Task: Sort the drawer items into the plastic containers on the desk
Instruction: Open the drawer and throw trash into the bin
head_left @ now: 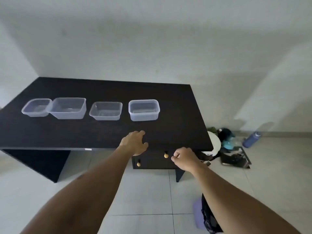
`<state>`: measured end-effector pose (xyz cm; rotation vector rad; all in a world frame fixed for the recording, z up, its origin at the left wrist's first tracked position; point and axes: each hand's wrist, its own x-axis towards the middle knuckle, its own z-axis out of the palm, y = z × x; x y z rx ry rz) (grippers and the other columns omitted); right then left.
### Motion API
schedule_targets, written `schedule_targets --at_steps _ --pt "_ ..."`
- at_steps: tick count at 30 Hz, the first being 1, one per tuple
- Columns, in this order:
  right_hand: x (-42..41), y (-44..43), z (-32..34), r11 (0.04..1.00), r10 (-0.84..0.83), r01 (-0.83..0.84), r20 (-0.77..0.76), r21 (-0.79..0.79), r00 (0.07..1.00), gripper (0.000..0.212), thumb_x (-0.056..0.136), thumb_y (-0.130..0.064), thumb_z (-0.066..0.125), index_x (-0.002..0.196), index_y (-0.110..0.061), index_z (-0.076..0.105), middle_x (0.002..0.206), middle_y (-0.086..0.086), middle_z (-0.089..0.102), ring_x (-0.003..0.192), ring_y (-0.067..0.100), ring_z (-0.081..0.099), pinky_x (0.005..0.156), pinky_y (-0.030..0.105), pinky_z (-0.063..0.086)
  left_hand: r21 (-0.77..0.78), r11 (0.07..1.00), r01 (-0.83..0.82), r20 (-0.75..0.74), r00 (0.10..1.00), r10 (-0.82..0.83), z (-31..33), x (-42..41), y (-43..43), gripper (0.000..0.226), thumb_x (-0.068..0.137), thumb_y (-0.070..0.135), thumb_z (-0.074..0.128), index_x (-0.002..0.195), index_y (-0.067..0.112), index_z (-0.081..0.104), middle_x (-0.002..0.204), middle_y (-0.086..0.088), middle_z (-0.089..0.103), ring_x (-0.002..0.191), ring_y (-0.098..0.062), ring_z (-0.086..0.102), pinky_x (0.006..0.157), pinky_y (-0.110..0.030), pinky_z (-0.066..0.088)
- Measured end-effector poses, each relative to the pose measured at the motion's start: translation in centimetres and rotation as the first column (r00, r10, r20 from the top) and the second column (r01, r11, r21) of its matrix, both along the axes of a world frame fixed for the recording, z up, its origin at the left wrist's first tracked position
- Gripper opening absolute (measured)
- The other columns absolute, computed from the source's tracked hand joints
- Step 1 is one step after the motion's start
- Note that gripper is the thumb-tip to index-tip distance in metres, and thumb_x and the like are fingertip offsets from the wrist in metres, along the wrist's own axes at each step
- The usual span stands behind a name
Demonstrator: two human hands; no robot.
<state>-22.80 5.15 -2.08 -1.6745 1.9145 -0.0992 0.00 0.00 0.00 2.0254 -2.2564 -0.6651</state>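
I read the surface [101, 92] as a matte black rectangular slab. Four clear, thin-walled plastic tubs with rounded corners stand in a row across its middle. From the left edge: the shallow tub [36, 108] touches the deep tub [68, 108]; the low tub [105, 110] and the square tub [144, 110] each stand apart. Under the front right corner sits the black drawer unit [155, 163], fitted with two round, pale wooden knobs, the upper knob [166, 155] and the lower knob [138, 164]. My left hand [135, 142] rests on the front edge, fingers loosely arched, gripping nothing. My right hand [184, 158] hangs just beside the upper knob, fingers curled closed and empty.
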Motion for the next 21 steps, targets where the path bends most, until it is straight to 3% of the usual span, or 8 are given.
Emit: schedule_targets --at_steps 4,8,11,13,16,18,21 --pt "-1.2 -2.3 -6.1 0.994 -0.078 0.078 0.002 0.072 0.997 0.031 0.089 -0.032 0.057 0.096 -0.004 0.068 0.096 0.009 0.068 0.09 0.026 0.068 0.081 0.036 0.057 0.031 0.999 -0.008 0.083 0.997 0.005 -5.1 -1.0 -2.8 0.069 0.098 0.049 0.052 0.156 0.024 0.024 0.163 -0.004 0.027 0.15 -0.031 0.025 0.118 -0.05 0.031" --pt "-1.0 -4.9 -11.3 0.985 -0.141 0.138 0.023 0.1 0.99 0.033 0.092 -0.043 0.055 0.103 -0.013 0.064 0.109 0.009 0.062 0.094 0.027 0.064 0.07 0.03 0.049 0.03 0.999 0.03 0.156 0.987 -0.034 -9.4 -1.6 -5.6 0.072 0.101 0.054 0.039 0.159 0.024 0.011 0.167 -0.006 0.01 0.154 -0.031 0.005 0.122 -0.053 0.015" --pt "0.0 -6.4 -14.1 0.973 -0.217 0.208 0.085 0.098 0.973 0.04 0.093 -0.051 0.053 0.071 -0.017 0.05 0.092 0.008 0.06 0.077 0.029 0.058 0.063 0.029 0.041 0.048 0.998 0.035 0.18 0.983 -0.043 -11.7 -1.7 -6.5 0.072 0.101 0.057 0.032 0.159 0.025 0.005 0.168 -0.007 0.004 0.154 -0.032 0.0 0.123 -0.054 0.013" --pt "0.6 -7.0 -15.3 0.956 -0.286 0.273 0.124 0.109 0.95 0.045 0.093 -0.049 0.054 0.064 -0.018 0.042 0.08 0.005 0.054 0.077 0.031 0.056 0.065 0.029 0.041 0.044 0.998 0.041 0.198 0.979 -0.049 -12.8 -1.8 -6.6 0.072 0.101 0.058 0.03 0.159 0.025 0.004 0.168 -0.008 0.001 0.154 -0.033 -0.002 0.123 -0.054 0.013" --pt "1.7 -7.5 -16.1 0.937 -0.347 0.332 0.168 0.114 0.923 0.038 0.097 -0.043 0.055 0.08 -0.01 0.057 0.075 0.0 0.053 0.077 0.026 0.052 0.067 0.028 0.039 0.02 0.999 0.041 0.219 0.975 -0.045 -13.5 -1.8 -6.4 0.071 0.102 0.058 0.026 0.159 0.026 0.001 0.168 -0.007 -0.002 0.154 -0.033 -0.005 0.123 -0.054 0.01" --pt "2.1 -7.8 -17.2 0.927 -0.375 0.364 0.184 0.093 0.909 0.038 0.098 -0.042 0.054 0.091 -0.006 0.064 0.091 0.01 0.064 0.083 0.029 0.059 0.067 0.028 0.04 0.018 0.999 0.047 0.222 0.974 -0.05 -13.7 -1.8 -6.5 0.071 0.102 0.059 0.025 0.159 0.026 0.0 0.168 -0.007 -0.004 0.154 -0.033 -0.006 0.123 -0.053 0.009" --pt "2.6 -8.0 -18.4 0.904 -0.424 0.424 0.213 0.045 0.881 0.039 0.1 -0.038 0.053 0.091 -0.002 0.067 0.099 0.018 0.068 0.088 0.034 0.063 0.066 0.029 0.04 0.032 0.998 0.052 0.221 0.974 -0.058 -13.7 -1.7 -6.8 0.071 0.101 0.059 0.025 0.159 0.027 -0.001 0.168 -0.006 -0.005 0.154 -0.033 -0.007 0.124 -0.053 0.009"
